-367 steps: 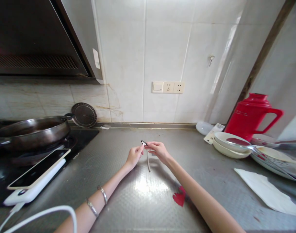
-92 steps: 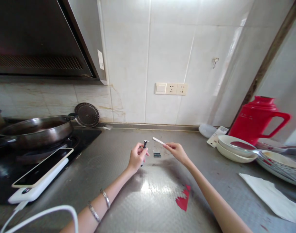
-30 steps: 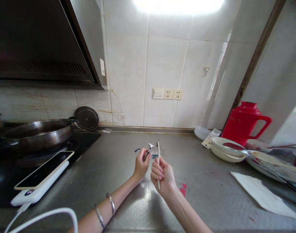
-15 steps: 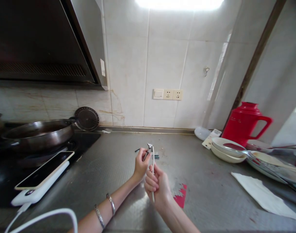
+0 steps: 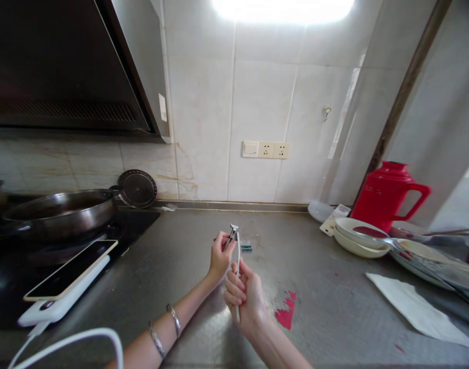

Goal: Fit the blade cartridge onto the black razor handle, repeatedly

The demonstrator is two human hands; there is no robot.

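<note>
My left hand (image 5: 219, 260) pinches a small razor (image 5: 231, 236) with a dark handle and a silvery T-shaped head, held above the counter. My right hand (image 5: 245, 298) is wrapped round a slim white stick (image 5: 238, 259) that stands nearly upright. The stick's upper tip is close beside the razor's head; whether they touch, I cannot tell. Behind the hands, a small clear and dark-green item (image 5: 246, 247) lies on the metal counter (image 5: 314, 297). Beside my right wrist is a torn red patch (image 5: 286, 311) on the counter surface.
At left, a steel pan (image 5: 61, 212) sits on the black stove, with a phone (image 5: 70, 269) on a white power bank (image 5: 65, 297) and its cable in front. Stacked bowls (image 5: 361, 246), a red thermos jug (image 5: 388, 197) and a white paper sheet (image 5: 419, 310) are at right.
Both hands, with the razor and the white stick, have shifted slightly left. More of the dark-green item and the red patch now shows.
</note>
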